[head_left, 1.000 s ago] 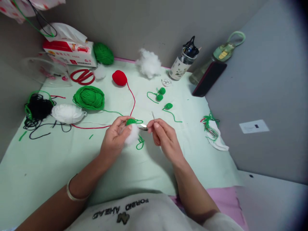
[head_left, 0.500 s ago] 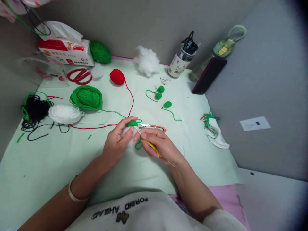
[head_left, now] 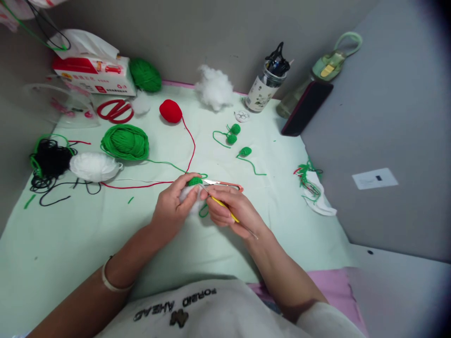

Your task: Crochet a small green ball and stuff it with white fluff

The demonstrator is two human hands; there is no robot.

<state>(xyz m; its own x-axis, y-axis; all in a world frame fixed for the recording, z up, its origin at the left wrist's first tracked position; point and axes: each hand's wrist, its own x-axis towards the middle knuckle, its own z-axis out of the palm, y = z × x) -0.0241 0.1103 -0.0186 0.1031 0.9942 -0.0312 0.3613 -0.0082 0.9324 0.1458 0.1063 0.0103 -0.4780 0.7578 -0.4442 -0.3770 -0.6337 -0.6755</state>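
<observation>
My left hand (head_left: 172, 204) is closed round a small green crocheted piece (head_left: 194, 180) with a tuft of white stuffing (head_left: 190, 199) under it. My right hand (head_left: 229, 209) pinches a yellow-handled crochet hook (head_left: 222, 205), its metal tip pointing at the green piece. A green yarn tail (head_left: 203, 212) loops down between the two hands. Just behind them on the pale green cloth (head_left: 88, 225) lie small orange-handled snips (head_left: 225, 184).
Green yarn balls (head_left: 125, 141) (head_left: 145, 75), a red ball (head_left: 170, 111) with a trailing strand, white yarn (head_left: 92, 165), black yarn (head_left: 51, 157), red scissors (head_left: 114, 110), a tissue box (head_left: 93, 75), stuffing (head_left: 214, 88), three small green pieces (head_left: 237, 138), a jar (head_left: 265, 89), phone (head_left: 306, 112) and bottle (head_left: 319, 77).
My right hand turned the crochet hook from pointing up to pointing at the green piece, and came in against my left hand. The snips now lie uncovered behind the hands.
</observation>
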